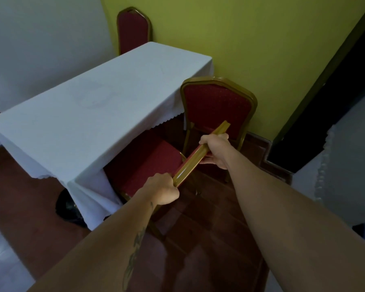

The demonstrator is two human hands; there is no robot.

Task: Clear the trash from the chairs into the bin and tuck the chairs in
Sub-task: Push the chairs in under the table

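Chair [148,163], near one: I am gripping its gold top rail, left hand [162,189] closed on the near end, right hand [216,151] closed on the far end; rail's long axis is running parallel to the table [89,106] edge, seat partly under the cloth, table lying left of my hands; no trash showing on the seat

Dim, soft indoor light; brightest on white cloth-covered bench [89,106] at centre left. Slightly blurred throughout, wide-angle bending at frame edges.
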